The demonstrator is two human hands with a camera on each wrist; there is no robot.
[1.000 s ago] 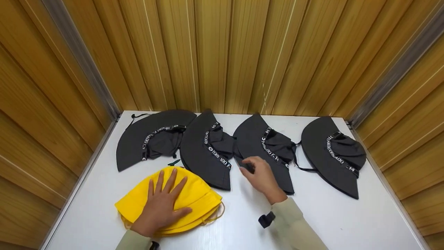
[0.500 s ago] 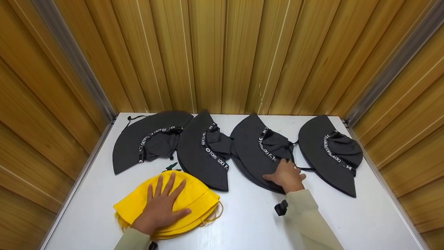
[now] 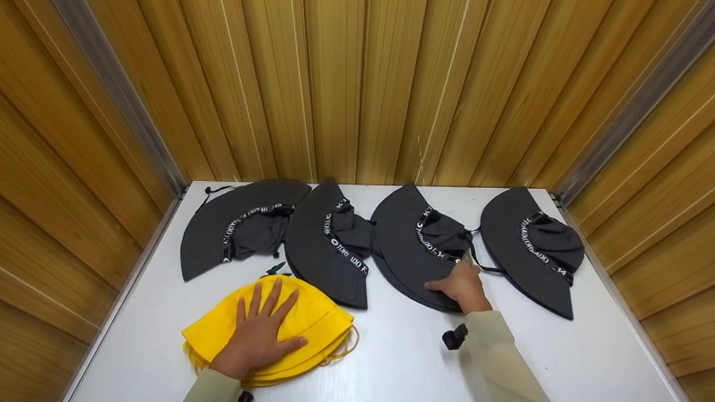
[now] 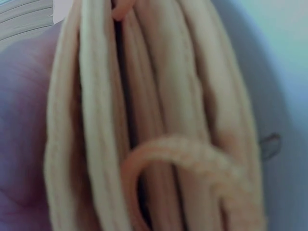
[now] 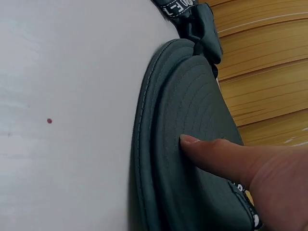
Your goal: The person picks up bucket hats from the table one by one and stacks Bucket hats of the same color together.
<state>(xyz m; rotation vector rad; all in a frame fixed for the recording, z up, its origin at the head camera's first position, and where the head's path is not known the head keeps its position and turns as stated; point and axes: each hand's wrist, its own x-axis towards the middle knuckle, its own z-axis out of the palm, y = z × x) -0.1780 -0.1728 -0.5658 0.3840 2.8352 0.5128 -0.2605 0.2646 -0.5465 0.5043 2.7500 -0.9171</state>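
Note:
My left hand [image 3: 260,338] lies flat with spread fingers on a yellow bucket hat [image 3: 318,324] folded in half. Several stacked edges and a cord loop [image 4: 178,149] show blurred in the left wrist view. My right hand [image 3: 465,283] grips the lower right end of a folded dark grey bucket hat [image 3: 399,240], third from the left. Its thumb [image 5: 216,151] presses on top of the brim; the other fingers are mostly hidden past the hat's edge. The hat's lettered band [image 3: 427,237] runs between brim and crown.
Other folded dark grey hats lie along the back: one at far left [image 3: 223,234], one second from left [image 3: 313,251], one at far right [image 3: 508,245]. A small green piece [image 3: 275,269] pokes out behind the yellow hat. Wood-patterned walls [image 3: 335,89] enclose the white table [image 3: 391,357].
My right hand has moved from above the third dark hat, right and down onto its lower end, and now grips it. The left hand has stayed on the yellow hat.

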